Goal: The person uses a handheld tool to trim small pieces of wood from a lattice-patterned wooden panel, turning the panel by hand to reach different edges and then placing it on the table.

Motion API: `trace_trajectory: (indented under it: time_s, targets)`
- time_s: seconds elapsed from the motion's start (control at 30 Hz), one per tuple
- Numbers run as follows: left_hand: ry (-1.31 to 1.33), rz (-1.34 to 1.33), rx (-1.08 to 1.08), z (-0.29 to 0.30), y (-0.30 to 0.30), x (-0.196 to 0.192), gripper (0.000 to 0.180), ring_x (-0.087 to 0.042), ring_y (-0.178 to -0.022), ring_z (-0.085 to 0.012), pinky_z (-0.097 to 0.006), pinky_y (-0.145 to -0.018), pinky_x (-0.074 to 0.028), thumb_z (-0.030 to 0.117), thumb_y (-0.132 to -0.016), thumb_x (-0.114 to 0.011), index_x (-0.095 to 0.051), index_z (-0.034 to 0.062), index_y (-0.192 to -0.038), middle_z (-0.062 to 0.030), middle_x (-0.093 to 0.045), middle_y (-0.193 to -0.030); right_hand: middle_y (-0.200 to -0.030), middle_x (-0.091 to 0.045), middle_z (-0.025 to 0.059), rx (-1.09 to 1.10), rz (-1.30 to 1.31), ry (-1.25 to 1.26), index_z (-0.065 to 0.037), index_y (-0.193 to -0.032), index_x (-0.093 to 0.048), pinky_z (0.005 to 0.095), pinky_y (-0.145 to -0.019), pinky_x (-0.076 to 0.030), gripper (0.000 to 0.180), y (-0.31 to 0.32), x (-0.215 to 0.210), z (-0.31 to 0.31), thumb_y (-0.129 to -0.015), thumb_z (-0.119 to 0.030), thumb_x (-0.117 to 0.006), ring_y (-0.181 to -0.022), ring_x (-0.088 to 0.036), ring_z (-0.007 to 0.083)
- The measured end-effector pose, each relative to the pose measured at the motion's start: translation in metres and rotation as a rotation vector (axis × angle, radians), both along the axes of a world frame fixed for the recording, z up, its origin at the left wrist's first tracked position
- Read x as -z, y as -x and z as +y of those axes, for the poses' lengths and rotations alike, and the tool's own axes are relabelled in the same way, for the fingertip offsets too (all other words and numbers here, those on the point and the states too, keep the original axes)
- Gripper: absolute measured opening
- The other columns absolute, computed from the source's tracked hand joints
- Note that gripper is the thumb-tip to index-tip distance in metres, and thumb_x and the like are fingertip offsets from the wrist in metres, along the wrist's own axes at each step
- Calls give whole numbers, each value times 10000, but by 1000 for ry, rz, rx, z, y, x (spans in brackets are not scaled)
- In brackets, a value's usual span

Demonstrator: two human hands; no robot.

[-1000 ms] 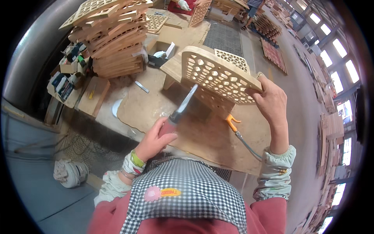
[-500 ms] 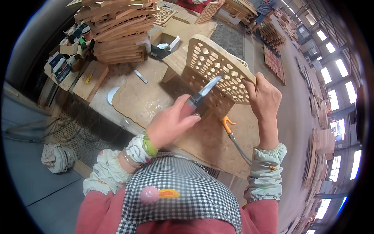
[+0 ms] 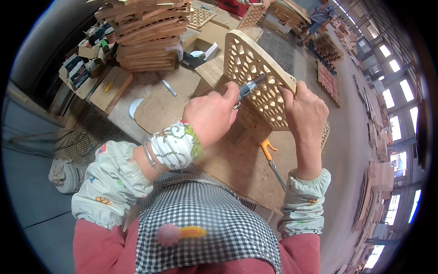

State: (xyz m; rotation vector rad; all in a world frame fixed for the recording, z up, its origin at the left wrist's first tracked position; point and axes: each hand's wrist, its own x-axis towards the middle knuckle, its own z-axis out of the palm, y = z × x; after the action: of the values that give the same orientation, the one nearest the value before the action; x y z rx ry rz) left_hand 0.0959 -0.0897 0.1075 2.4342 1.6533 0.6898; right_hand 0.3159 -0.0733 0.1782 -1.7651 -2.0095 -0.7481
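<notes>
My left hand (image 3: 212, 109) is closed round a knife-like hand tool (image 3: 248, 87) with a grey body and a narrow tip. Its tip meets the face of a pale wooden panel (image 3: 235, 59) cut through with many small rounded holes; whether it goes into a hole I cannot tell. The panel stands tilted, with a wooden block (image 3: 211, 73) beside it. My right hand (image 3: 306, 109) grips the panel's upper right edge, thumb on the holed face. Below the panel, an orange air blow gun (image 3: 267, 148) on a hose lies on the bench.
The workbench (image 3: 159, 107) carries a light-coloured blade (image 3: 169, 87), an open box (image 3: 198, 52) and a tall stack of wooden pieces (image 3: 148, 45). A yellow cutter (image 3: 109, 84) lies on a board at left. A white bucket (image 3: 68, 176) stands on the floor. Another person (image 3: 319, 18) is far back.
My left hand has moved up and right, bringing the tool closer against the panel. My right hand still grips the panel's edge. The whole view has shifted slightly.
</notes>
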Motion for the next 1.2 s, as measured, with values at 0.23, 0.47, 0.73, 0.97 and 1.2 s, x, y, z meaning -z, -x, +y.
trace_trajectory:
  time_s: [0.23,0.47,0.73,0.97,1.2]
  targets:
    - [39,-67,-10,11,-3,-1,371,-715,-683,-388,-517,-600,-567,298,-980,-661,-466,87,-1215,-152,-708,-740,-700,-705,197,8,-45,14,-53,-770,-635,456,-575,-541,423,-6,0,5,-949,-429,-709,-629,-712,369]
    - [165,-130,37,-29,32,-24,307,-719,-726,-396,-521,-627,-559,312,-981,-646,-508,92,-1146,-146,-720,-796,-694,-711,171,11,-84,-9,-66,-776,-635,454,-568,-547,430,-15,0,9,-972,-447,-672,-625,-716,361]
    - [188,12,106,-11,32,-38,321,-727,-744,-389,-513,-637,-565,328,-984,-641,-485,91,-1134,-150,-739,-829,-664,-696,170,25,-40,-10,-75,-750,-626,455,-548,-537,396,-11,-2,8,-946,-412,-698,-602,-707,354]
    - [180,-55,59,-17,31,-51,320,-721,-745,-397,-516,-639,-560,296,-979,-662,-489,84,-1146,-143,-740,-854,-660,-685,180,13,-4,-18,-66,-769,-636,471,-569,-539,372,-17,1,6,-912,-396,-732,-615,-702,375]
    - [106,45,95,2,18,-48,356,-721,-707,-394,-510,-608,-573,287,-989,-654,-453,72,-1189,-146,-744,-807,-644,-678,163,12,37,2,-65,-766,-638,453,-567,-535,313,-3,1,-2,-889,-327,-757,-599,-698,354]
